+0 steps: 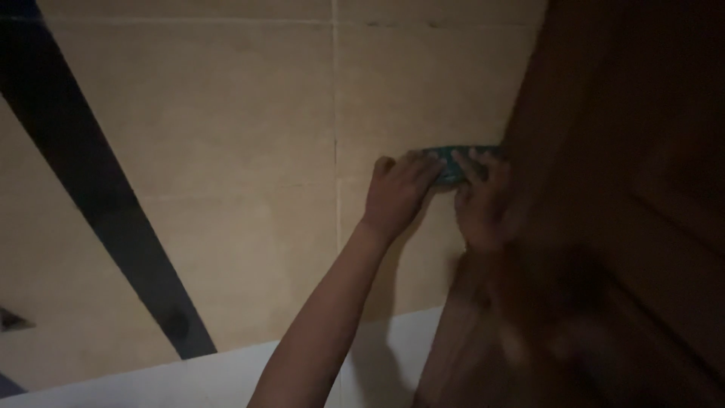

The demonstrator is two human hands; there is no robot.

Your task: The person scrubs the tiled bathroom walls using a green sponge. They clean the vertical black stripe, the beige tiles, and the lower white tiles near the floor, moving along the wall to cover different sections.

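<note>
1. A person's left hand (399, 193) reaches up along a beige tiled wall (226, 151), the bare forearm rising from the bottom of the frame.
2. The left hand lies flat with its fingers laid close together, their tips pressed on the left end of a small teal cloth (453, 162).
3. The right hand (483, 200) sits just beside the left, fingers curled over the right part of the same cloth; the dim, blurred picture does not show how tightly it grips.
4. The teal cloth is spread in a narrow strip against the wall, right where the tiles meet the edge of a dark brown wooden door (619, 227).
5. The two hands are close together, nearly touching, both on the cloth.
6. The wooden door fills the right side of the view, its lower part smeared by blur.
7. A broad black diagonal band (98, 196) crosses the tiles well to the left of the hands.
8. A pale strip (189, 378) runs below the tiles along the bottom of the view.
9. Thin grout lines divide the wall into large tiles; one vertical line passes just left of the left hand.
</note>
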